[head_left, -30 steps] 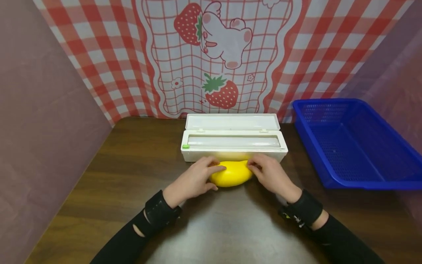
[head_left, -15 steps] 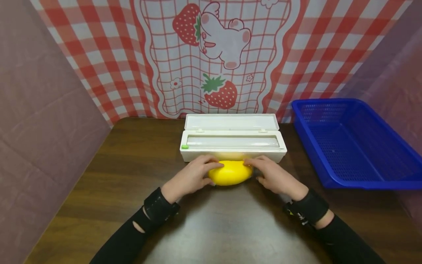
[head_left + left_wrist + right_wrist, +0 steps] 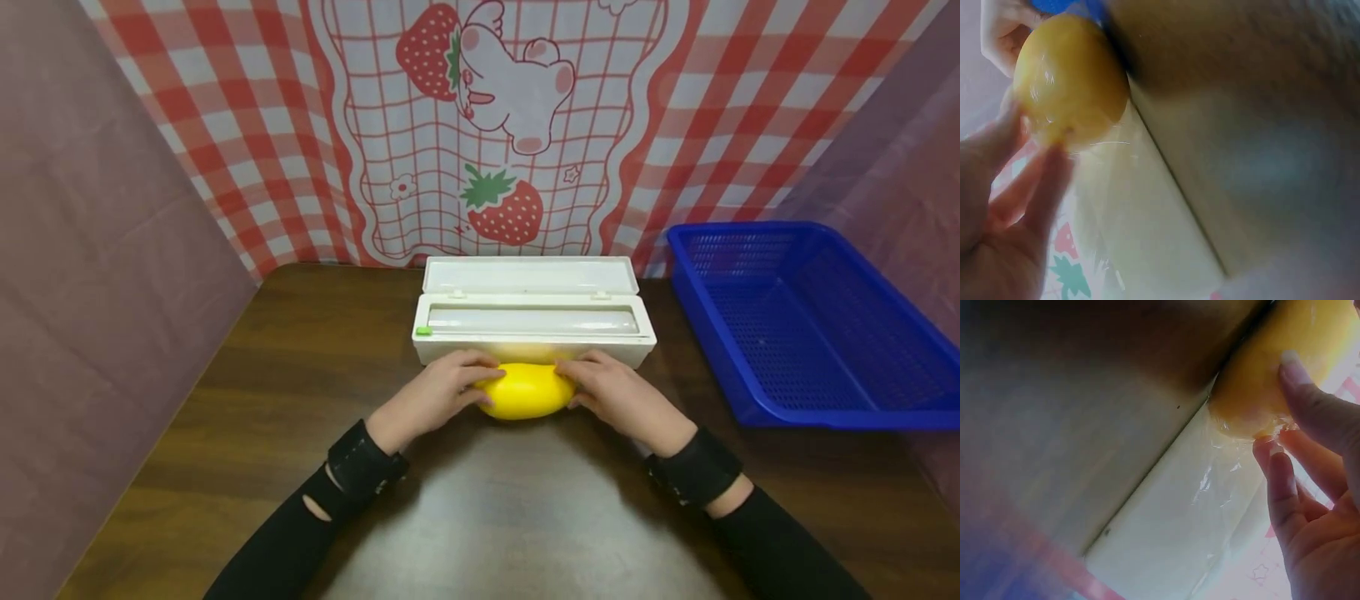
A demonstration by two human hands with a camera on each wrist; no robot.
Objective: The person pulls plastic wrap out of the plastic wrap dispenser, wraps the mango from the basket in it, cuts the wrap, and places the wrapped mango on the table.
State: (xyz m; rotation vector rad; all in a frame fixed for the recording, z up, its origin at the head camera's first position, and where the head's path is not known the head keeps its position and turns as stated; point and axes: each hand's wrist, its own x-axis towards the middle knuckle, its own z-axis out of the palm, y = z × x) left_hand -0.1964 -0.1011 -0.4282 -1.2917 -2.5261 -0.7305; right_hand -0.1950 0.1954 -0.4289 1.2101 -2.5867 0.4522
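Observation:
A smooth yellow mango [image 3: 527, 393] lies crosswise on the table, close in front of a white cling film dispenser [image 3: 472, 353]. Shiny clear film [image 3: 1047, 78] clings around the fruit in the left wrist view. My left hand [image 3: 433, 395] holds the left end, fingers over the top and thumb on the near side. At the other end my right hand [image 3: 630, 403] grips the mango. In the right wrist view its thumb [image 3: 1310, 394] presses on the yellow side, and its fingertips meet at the crinkled film by the tip.
The dispenser's lid [image 3: 528, 275] stands raised behind a film roll [image 3: 528, 321], and a green slider [image 3: 423, 331] sits at its left. A blue plastic basket [image 3: 720, 354] stands at the right of the wooden table [image 3: 300, 367]. A checked cloth [image 3: 255, 108] hangs behind.
The right hand let go of its pinch at the mango's tip, opened a little and took hold around the right end. The left thumb moved up onto the fruit, whose tip has turned from view.

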